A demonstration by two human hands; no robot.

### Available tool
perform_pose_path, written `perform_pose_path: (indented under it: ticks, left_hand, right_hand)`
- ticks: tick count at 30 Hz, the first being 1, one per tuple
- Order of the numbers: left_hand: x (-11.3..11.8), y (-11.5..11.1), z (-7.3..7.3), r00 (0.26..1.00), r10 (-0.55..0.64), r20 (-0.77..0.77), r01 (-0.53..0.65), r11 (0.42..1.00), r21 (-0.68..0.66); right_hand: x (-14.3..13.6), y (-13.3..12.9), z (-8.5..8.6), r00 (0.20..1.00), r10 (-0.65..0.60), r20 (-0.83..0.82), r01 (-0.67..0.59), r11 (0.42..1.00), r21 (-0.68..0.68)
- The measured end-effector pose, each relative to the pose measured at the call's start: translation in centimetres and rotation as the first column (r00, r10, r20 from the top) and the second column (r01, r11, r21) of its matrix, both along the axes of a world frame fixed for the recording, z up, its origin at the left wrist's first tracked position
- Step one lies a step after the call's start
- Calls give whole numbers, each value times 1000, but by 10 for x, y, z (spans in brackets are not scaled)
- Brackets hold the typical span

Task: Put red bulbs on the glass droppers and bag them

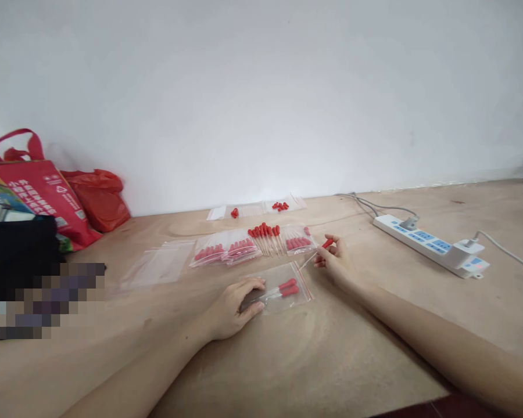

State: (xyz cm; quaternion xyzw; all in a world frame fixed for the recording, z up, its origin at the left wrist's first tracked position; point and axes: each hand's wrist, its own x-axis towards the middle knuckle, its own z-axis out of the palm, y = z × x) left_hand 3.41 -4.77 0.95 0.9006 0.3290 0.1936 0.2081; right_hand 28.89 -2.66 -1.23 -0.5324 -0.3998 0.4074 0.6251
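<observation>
A clear zip bag (272, 305) with a red edge line lies flat on the table, its mouth to the right. Two droppers (289, 288) with red rubber bulbs and thin clear stems are inside it. My left hand (237, 307) grips the bag's left end between thumb and fingers. Just right of the mouth, my right hand (333, 261) is closed on another dropper (328, 243) by its red bulb; the stem points down-left at the bag's edge. Loose droppers (264, 231) lie fanned out behind, bulbs away from me.
Filled bags of droppers (210, 251) flank the loose ones, with flat zip bags (163, 264) to the left. Red bulbs (280, 206) and clear stems (250, 209) lie by the wall. A power strip (431, 242) stands right; a red shopping bag (52, 197) and dark cloth (21, 249) are left.
</observation>
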Motion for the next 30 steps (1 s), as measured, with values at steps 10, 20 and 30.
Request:
perform_pose_path:
  ticks: [10, 20, 30]
  left_hand:
    - [0, -1, 0, 999, 37, -13, -37, 999, 9]
    - [2, -1, 2, 999, 31, 8, -31, 999, 21]
    - [2, -1, 2, 1000, 7, 14, -7, 1000, 26]
  right_hand:
    - [-22, -14, 5, 946, 240, -218, -267, 958, -103]
    - [-21, -11, -10, 814, 409, 413, -399, 910, -115]
    - [37, 61, 14, 671, 46, 740, 173, 961, -216]
